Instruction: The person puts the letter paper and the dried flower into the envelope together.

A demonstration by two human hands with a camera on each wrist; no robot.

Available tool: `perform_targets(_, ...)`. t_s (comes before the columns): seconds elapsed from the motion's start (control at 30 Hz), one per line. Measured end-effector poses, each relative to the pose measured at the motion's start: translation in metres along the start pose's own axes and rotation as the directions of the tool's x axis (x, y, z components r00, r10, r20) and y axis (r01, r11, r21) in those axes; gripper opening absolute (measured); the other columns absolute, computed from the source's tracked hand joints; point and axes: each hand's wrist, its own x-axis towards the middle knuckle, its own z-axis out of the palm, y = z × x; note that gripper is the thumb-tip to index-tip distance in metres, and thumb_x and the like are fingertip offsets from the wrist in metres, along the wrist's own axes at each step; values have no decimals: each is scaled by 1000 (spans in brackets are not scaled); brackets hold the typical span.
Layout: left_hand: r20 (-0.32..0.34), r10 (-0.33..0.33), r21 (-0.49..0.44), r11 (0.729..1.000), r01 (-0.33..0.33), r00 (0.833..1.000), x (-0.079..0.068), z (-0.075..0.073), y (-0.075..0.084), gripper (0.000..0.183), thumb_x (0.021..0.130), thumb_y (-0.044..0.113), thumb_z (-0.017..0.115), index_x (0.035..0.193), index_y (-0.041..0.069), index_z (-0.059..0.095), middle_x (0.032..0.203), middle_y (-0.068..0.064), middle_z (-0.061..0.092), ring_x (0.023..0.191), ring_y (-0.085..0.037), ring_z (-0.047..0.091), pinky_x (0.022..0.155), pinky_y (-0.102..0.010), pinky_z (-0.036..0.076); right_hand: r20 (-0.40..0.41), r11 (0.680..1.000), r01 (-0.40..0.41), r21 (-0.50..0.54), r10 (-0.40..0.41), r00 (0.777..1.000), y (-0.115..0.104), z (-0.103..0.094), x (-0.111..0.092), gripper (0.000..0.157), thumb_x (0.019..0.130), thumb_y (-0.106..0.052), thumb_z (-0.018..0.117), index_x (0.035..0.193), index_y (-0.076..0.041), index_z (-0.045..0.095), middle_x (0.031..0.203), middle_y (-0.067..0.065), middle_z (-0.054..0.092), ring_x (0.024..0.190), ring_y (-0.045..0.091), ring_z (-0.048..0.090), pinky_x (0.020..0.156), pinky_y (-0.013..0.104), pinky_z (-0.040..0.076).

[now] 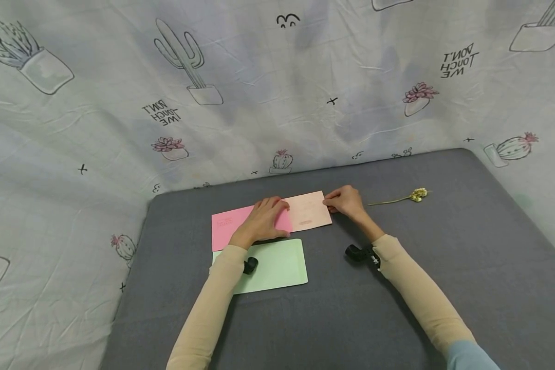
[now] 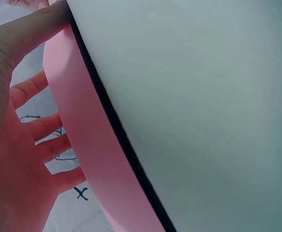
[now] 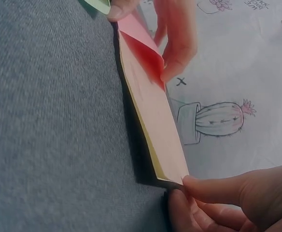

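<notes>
A pink envelope [image 1: 224, 228] lies on the table with a pale peach card [image 1: 307, 210] partly inside its right-hand opening. Near that opening my left hand [image 1: 261, 221] grips the envelope across its width, thumb on the near edge and fingers on the far edge. In the right wrist view, the envelope's mouth [image 3: 150, 55] gapes a little over the card. My right hand [image 1: 347, 200] pinches the card's right end at its far corner between thumb and fingers. A yellowish edge shows along the card's side. How deep the card sits is hidden.
A light green envelope [image 1: 277, 267] lies just nearer than the pink one, partly under my left forearm. To the right of my right hand is a dried flower [image 1: 418, 195] on a thin stem. A printed cloth [image 1: 240, 128] hangs behind the grey table [image 1: 342, 324].
</notes>
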Motion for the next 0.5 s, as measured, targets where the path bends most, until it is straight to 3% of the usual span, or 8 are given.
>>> perform_targets(0.5,15,-4,-7,1000,5,1000,2,-1,-2,73,75,49,81,133,18,50,142,-11,44,135,-29,38,114,-51,25,36,998,56,-23,-55,998,-5,8,-3,19,89,-7,71,99,8,73,86,22,72,68,22,72,61,30,58)
